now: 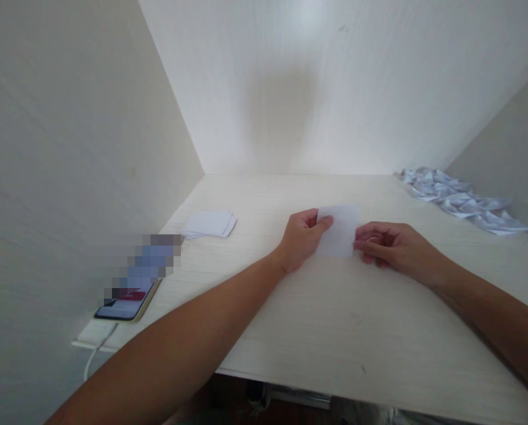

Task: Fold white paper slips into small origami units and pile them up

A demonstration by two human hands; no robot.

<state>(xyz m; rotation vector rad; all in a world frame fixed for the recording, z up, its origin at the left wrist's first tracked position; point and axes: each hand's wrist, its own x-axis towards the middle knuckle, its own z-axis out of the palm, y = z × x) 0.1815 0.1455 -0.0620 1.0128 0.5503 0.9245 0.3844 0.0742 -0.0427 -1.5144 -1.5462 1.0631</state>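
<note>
A small square sheet of white paper [342, 236] is held up just over the desk, unfolded as far as I can see. My left hand [305, 236] grips its left side, thumb lying across the near face and the other fingers behind. At the lower right edge, my right hand [385, 245] pinches the paper between thumb and fingertips, its remaining fingers curled. A short stack of similar white paper sheets [208, 223] lies on the desk to the left, slightly fanned out.
Folded white paper pieces [458, 198] are heaped along the right wall. A phone [131, 295], its screen partly pixelated, leans by the left wall with a white cable [93, 354] below. Panels enclose the pale wooden desk [290, 319] on three sides.
</note>
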